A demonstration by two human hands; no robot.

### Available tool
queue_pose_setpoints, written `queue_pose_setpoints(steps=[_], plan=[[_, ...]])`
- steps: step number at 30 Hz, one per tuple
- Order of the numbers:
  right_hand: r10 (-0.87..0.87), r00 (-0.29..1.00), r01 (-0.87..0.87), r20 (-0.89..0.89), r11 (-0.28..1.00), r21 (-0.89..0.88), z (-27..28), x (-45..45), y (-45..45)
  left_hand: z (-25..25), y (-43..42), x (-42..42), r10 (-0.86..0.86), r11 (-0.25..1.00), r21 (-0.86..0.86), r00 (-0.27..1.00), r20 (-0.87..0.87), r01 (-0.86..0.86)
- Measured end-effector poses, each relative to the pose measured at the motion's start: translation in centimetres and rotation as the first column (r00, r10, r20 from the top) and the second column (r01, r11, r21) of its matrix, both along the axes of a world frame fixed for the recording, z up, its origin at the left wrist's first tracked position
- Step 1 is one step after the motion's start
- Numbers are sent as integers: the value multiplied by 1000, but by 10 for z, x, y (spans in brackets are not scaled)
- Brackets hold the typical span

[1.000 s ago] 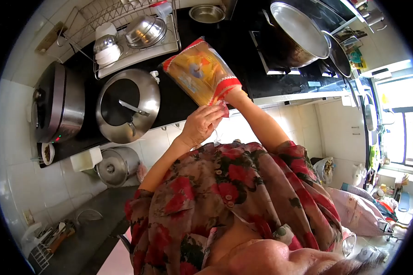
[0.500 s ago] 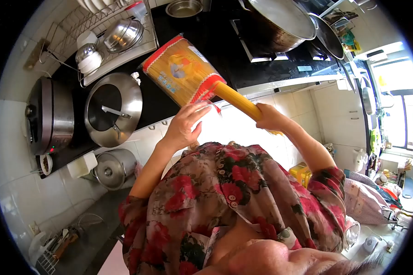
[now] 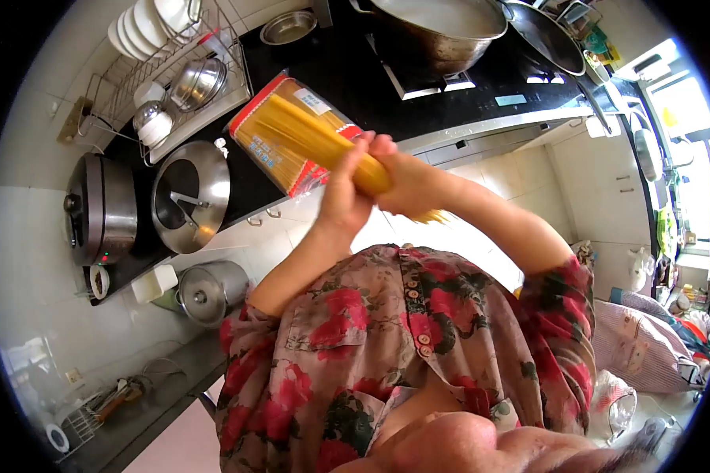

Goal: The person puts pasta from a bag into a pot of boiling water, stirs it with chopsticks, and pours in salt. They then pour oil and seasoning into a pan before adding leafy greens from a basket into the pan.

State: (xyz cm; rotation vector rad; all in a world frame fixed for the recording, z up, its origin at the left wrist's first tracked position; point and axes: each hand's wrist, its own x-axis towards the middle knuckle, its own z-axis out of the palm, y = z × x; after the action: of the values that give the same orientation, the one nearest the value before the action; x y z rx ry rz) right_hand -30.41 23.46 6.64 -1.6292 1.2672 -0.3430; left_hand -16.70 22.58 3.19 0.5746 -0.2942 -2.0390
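Observation:
A thick bundle of dry yellow noodles [image 3: 312, 135], like spaghetti, slants up and left from my two hands, its far part blurred by motion. My right hand [image 3: 410, 180] is closed around the lower end, with a few loose ends poking out beneath it. Against the bundle's near side, my left hand [image 3: 344, 189] is closed too, its fingers meeting the right hand's. Behind the bundle, the clear noodle packet [image 3: 264, 160] with red borders and a white label lies at the counter's edge, more noodles inside; the bundle hides part of it.
A large pot [image 3: 438, 55] of cloudy liquid stands on the stove, with a black pan [image 3: 546, 39] to its right. Left are a steel lid [image 3: 217, 185], a rice cooker [image 3: 117, 213] and a dish rack [image 3: 122, 94]. A lidded steel pot [image 3: 221, 288] stands lower down.
My left hand has left the packet and joined my right hand on the noodle bundle. The bundle has come away from the packet's mouth and moved left over it.

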Motion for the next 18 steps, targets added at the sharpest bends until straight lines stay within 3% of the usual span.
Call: queue_pose_setpoints(steps=[2, 4, 5, 7, 8, 10, 11, 12, 13, 14, 16, 18], plan=[[13, 999, -3, -42, 976, 218, 16, 18, -12, -2, -11, 16, 48, 998, -45, 998, -32, -49], [153, 972, -174, -179, 979, -108, 10, 24, -14, 4, -9, 26, 189, 975, 108, 980, 58, -194], [165, 970, -185, -178, 977, -106, 12, 22, -14, -2, -10, 35, 201, 975, 88, 979, 33, -204], [180, 973, -172, 142, 983, -66, 19, 8, -14, 5, -7, 55, 199, 978, 64, 980, 21, -200], [164, 952, -123, 257, 978, -167, -14, -1, -19, 7, -5, 66, 183, 982, 35, 983, 9, -184], [-16, 942, 7, 335, 1000, 26, -46, -18, -26, -4, -9, 92, 308, 945, 130, 951, -39, -300], [147, 989, -144, -2, 967, -211, -73, -21, -36, -4, -11, 107, 335, 935, 141, 940, -62, -324], [211, 911, -345, -353, 860, -375, -99, -19, -43, -5, -10, 122, 356, 927, 154, 931, -78, -342], [277, 729, -535, -625, 801, -270, -111, -4, -50, -6, -10, 135, 357, 930, 126, 929, -99, -344], [165, 848, -454, -504, 717, -529, -149, 4, -49, -6, -8, 146, 354, 934, 98, 928, -118, -343], [135, 947, -316, -290, 536, -783, -152, 25, -63, 0, -2, 159, 411, 911, 80, 907, -87, -405], [161, 929, -366, -334, 546, -754, -157, 35, -76, 6, 5, 173, 450, 892, 77, 892, -44, -446]])
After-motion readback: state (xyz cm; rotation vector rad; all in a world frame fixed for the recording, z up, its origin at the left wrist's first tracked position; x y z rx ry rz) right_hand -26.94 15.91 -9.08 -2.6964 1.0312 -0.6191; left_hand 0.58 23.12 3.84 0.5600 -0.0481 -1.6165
